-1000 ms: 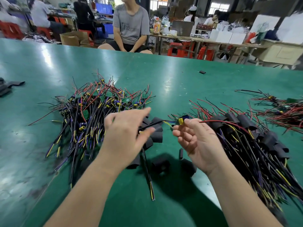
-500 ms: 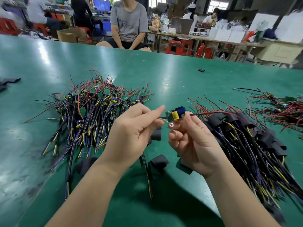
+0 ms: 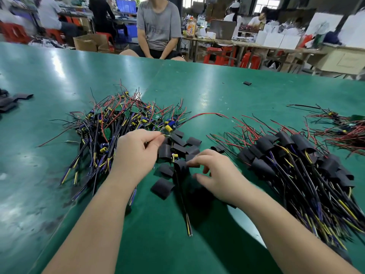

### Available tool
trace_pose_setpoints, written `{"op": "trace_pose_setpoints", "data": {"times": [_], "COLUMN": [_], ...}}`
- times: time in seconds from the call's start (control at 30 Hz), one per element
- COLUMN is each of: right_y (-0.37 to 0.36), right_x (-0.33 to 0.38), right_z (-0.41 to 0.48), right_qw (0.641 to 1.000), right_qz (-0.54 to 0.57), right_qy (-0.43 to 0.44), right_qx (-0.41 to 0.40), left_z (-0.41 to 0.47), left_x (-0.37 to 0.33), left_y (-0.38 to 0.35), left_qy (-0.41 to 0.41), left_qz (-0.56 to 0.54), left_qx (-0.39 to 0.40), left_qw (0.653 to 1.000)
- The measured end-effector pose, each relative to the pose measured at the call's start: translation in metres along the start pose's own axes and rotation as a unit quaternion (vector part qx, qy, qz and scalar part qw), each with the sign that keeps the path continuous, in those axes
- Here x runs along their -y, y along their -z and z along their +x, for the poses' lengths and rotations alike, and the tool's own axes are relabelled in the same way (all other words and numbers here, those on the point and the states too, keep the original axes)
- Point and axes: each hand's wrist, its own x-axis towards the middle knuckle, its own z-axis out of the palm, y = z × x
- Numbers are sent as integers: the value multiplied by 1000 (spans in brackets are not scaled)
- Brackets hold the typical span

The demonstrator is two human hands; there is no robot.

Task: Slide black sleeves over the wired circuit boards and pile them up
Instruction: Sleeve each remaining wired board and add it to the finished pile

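Progress in the head view looks like somewhere around the middle. A sleeved pile (image 3: 296,161) of boards wearing black tubes lies to the right on the green surface (image 3: 217,91). A bare pile (image 3: 122,123) of wired boards, about as large, waits on the left, so plenty is left. A further tangle of red wires (image 3: 343,131) sits at the far right; whether those boards are covered I cannot tell. Between the piles lie the loose sleeves (image 3: 178,144), scattered flat.

The left hand (image 3: 136,153) is raised just above the sleeves, wrist bent, its thumb and forefinger clamped together on the edge of one circuit board (image 3: 168,128) with a yellow component. The board's red lead arcs off to the right, and its black cable (image 3: 183,204) trails down towards the person.

The right hand (image 3: 215,175) reaches palm-down over the sleeves, its fingers (image 3: 194,161) apart and lightly bent, tips at or just above a sleeve and gripping nothing that I can see. My reading is that it is choosing a sleeve for the held board, which is not yet covered
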Motion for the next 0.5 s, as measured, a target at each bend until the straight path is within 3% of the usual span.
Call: {"op": "trace_pose_setpoints", "data": {"times": [0.1, 0.27, 0.33, 0.4, 0.5], "right_y": [-5, -1, 4, 6, -1], "right_x": [6, 12, 13, 14, 19], "right_z": [12, 31, 31, 34, 49], "right_qw": [996, 987, 992, 997, 999], "right_qz": [-41, -114, -66, -1, -20], "right_qy": [39, 30, 16, -16, -23], "right_qx": [75, 107, 111, 80, 20], "left_z": [1, 2, 2, 3, 4], "left_x": [5, 10, 12, 12, 14], "left_y": [2, 4, 4, 4, 3], "left_qy": [35, 70, 75, 71, 64], "left_qz": [-11, -40, -39, -42, -48], "left_qx": [1, 7, 1, -5, -20], "left_qw": [999, 997, 996, 997, 997]}}
